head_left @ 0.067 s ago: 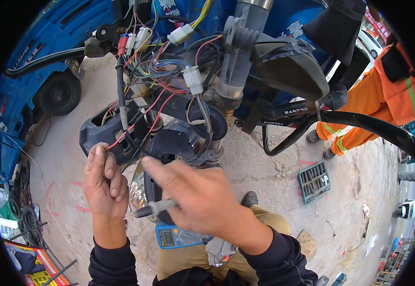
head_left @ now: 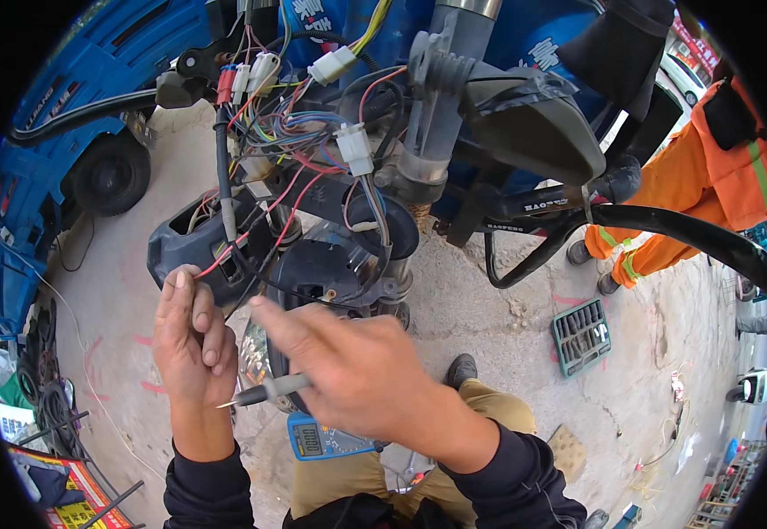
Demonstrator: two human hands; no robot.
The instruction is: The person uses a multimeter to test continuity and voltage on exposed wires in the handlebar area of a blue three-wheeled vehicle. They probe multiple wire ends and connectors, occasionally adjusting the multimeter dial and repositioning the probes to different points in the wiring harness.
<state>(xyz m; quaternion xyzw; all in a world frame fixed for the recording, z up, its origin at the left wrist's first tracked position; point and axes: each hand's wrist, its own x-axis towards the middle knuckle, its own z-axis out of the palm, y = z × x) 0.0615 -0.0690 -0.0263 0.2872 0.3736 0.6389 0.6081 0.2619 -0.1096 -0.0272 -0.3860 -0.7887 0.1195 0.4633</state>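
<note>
My left hand is closed, with the end of a red wire pinched at its fingertips. Just right of it, my right hand grips a grey and black test probe, its index finger stretched toward the wire. The probe's thin metal tip points left, in front of my left wrist. Below my right hand, a blue multimeter sits by my lap, partly hidden. Ahead, the red wire runs up into a tangle of coloured wires with white plug connectors.
A dark plastic housing hangs open behind my left hand. The vehicle's metal fork tube and a black bent bar stand ahead. A green tool case lies on the ground at right, near a person in orange workwear.
My right hand has shifted slightly left with the probe, bringing its tip across my left wrist. My left hand keeps its pinch on the red wire.
</note>
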